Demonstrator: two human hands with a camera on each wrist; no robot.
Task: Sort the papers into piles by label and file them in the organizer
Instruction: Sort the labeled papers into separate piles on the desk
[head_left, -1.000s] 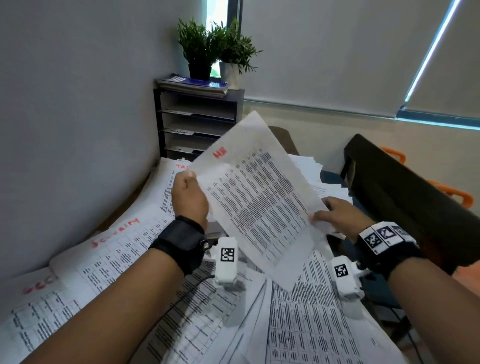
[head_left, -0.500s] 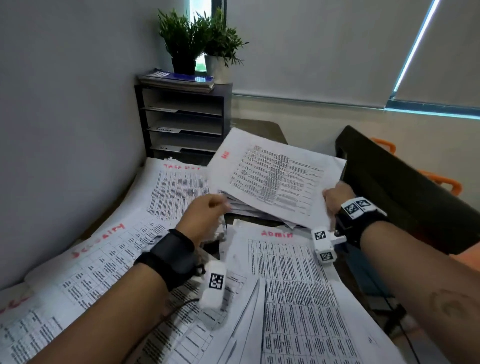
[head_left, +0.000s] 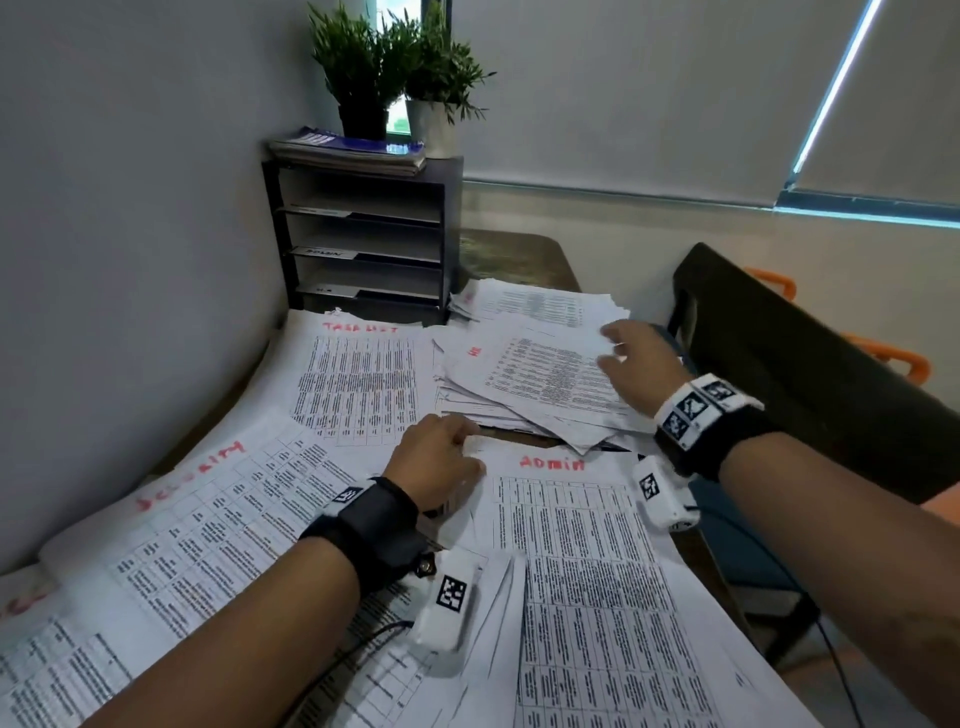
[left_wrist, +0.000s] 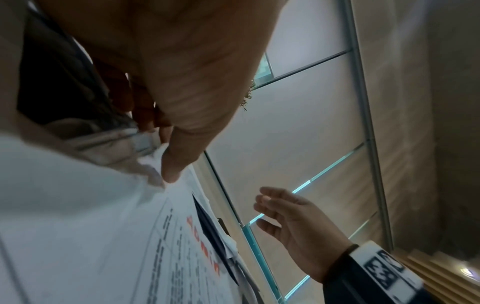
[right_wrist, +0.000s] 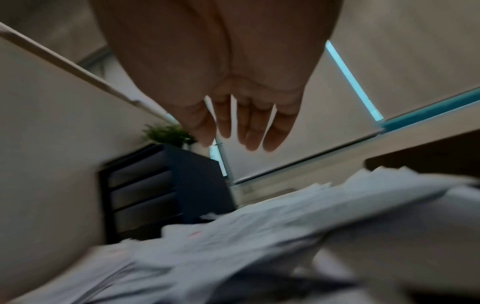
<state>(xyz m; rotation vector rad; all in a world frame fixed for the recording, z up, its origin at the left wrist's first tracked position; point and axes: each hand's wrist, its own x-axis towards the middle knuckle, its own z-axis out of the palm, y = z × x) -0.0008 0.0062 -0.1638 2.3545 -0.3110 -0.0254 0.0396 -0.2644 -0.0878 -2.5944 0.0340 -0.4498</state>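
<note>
Your right hand (head_left: 631, 366) hovers over the HR pile (head_left: 540, 379) with the fingers spread and relaxed; it holds nothing, and the right wrist view shows the fingers hanging apart above the papers. Your left hand (head_left: 434, 462) is at the top left corner of the ADMIN sheet (head_left: 582, 545), and in the left wrist view the thumb and fingertips pinch that paper corner. The HR pile lies in the middle of the table (head_left: 519, 254), just in front of the organizer (head_left: 363, 239), and its sheets are fanned and not squared. Another pile (head_left: 545, 304) lies behind it, touching it. I think the main risk is here: the loose HR sheets can slide into this neighbour pile or over the ADMIN sheet, and then the labels are mixed again. If you lift the ADMIN corner quickly, the lower edge of the HR pile, which overlaps it, can be pulled with it. The Task List sheet (head_left: 358, 384) and the Security sheet (head_left: 218, 499) lie flat at the left, against the wall (head_left: 130, 208).
</note>
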